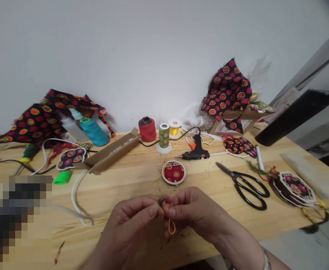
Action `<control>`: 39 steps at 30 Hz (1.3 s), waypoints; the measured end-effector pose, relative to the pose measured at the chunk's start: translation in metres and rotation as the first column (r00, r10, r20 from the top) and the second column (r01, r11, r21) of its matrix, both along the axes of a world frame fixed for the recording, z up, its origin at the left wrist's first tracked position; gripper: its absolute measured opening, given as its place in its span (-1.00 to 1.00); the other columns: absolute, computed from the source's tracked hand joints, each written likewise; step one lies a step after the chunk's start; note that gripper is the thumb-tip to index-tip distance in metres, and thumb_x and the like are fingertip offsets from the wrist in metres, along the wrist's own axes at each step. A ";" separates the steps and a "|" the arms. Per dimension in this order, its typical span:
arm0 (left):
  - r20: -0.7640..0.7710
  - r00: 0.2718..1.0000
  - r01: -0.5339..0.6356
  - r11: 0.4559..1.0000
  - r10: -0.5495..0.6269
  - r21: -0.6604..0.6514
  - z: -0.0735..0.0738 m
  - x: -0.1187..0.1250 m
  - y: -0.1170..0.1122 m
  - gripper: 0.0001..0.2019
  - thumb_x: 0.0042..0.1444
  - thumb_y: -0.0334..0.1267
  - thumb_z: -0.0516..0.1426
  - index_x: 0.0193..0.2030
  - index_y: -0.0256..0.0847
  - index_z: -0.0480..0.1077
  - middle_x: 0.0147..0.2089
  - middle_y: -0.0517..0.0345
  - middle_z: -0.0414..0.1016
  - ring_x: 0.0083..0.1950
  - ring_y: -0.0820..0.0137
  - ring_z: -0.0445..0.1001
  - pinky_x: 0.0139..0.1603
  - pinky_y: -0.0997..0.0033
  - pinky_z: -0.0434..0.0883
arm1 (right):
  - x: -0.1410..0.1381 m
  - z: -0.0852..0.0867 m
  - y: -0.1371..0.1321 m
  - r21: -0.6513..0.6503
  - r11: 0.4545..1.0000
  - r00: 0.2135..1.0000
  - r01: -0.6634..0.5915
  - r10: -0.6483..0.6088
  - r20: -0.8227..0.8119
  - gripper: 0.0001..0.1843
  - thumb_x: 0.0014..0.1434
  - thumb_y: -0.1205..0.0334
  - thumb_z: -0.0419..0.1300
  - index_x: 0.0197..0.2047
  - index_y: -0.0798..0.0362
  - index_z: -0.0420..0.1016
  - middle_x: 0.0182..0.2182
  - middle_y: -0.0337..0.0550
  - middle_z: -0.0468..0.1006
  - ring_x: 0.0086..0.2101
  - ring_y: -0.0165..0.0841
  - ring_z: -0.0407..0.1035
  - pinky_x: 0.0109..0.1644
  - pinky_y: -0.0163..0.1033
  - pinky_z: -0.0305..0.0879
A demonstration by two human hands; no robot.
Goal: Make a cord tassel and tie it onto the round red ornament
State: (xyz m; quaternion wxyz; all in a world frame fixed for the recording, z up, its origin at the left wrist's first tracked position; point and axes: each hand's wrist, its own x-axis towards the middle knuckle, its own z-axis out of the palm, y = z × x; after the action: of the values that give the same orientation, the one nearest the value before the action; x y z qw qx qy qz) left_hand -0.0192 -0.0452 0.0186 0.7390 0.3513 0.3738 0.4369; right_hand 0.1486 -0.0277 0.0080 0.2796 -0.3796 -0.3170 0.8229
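My left hand (130, 221) and my right hand (192, 212) meet low in the middle of the view, fingertips pinched together. Between them sits a small dark green bead-like piece (160, 201), and a loop of yellow cord (171, 225) hangs from my right fingers. A thin yellow thread runs up from there toward a round red fabric ornament (174, 172) lying on the wooden table (130, 180) just beyond my hands. Both hands hover over the near edge of the table.
Black scissors (245, 183) lie to the right, a black glue gun (196, 150) behind the ornament. Red (147, 128), green (164, 137), yellow (175, 127) and teal (94, 131) thread spools stand at the back. A cardboard strip (110, 152), patterned fabric (40, 116) and octagonal ornaments (295, 187) surround them.
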 end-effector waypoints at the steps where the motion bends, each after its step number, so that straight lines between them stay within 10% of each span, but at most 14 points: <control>1: 0.001 1.000 -0.014 1.000 0.014 -0.012 0.000 0.000 0.000 -0.87 0.02 -0.35 0.20 -0.48 -0.22 0.58 -0.45 0.11 0.55 -0.39 0.31 0.47 -0.34 0.34 0.43 | 0.000 -0.001 0.000 -0.018 1.000 1.000 -0.006 0.006 -0.012 -0.67 -0.25 0.10 0.43 -0.52 0.20 0.51 -0.64 -0.27 0.48 -0.61 -0.51 0.36 -0.52 -0.40 0.09; 27: -0.046 0.975 -0.217 0.976 0.216 -0.020 -0.004 0.006 -0.001 -0.96 -0.11 -0.34 0.30 -0.47 -0.23 0.62 -0.41 0.04 0.63 -0.23 0.23 0.52 -0.14 0.33 0.41 | -0.002 -0.004 -0.002 -0.053 0.991 0.993 0.121 -0.120 0.010 -0.67 -0.24 0.13 0.44 -0.57 0.22 0.49 -0.66 -0.25 0.46 -0.65 -0.50 0.38 -0.58 -0.42 0.15; 33: -0.130 0.955 -0.276 0.960 0.268 -0.043 -0.008 0.000 0.000 -0.92 -0.13 -0.29 0.32 -0.46 -0.24 0.62 -0.34 0.01 0.66 -0.17 0.20 0.53 -0.10 0.32 0.40 | 0.001 0.013 -0.001 0.145 0.971 0.952 0.189 -0.218 0.214 -0.73 -0.21 0.14 0.39 -0.57 0.16 0.48 -0.72 -0.31 0.42 -0.65 -0.50 0.33 -0.50 -0.36 0.16; 39: -0.142 0.966 -0.227 0.972 0.216 -0.063 -0.010 0.000 0.002 -0.93 -0.10 -0.30 0.30 -0.47 -0.26 0.61 -0.43 0.05 0.64 -0.32 0.33 0.51 -0.23 0.43 0.39 | -0.002 0.032 -0.001 0.495 0.867 0.812 -0.057 -0.248 0.529 -0.88 -0.01 0.33 0.20 -0.51 0.11 0.55 -0.61 -0.25 0.50 -0.56 -0.48 0.29 -0.47 -0.36 0.15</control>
State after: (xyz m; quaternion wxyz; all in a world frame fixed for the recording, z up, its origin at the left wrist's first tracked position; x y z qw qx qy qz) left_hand -0.0195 -0.0435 0.0088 0.6719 0.3066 0.4765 0.4769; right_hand 0.1465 -0.0292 0.0397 0.2995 -0.5432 -0.5634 0.5458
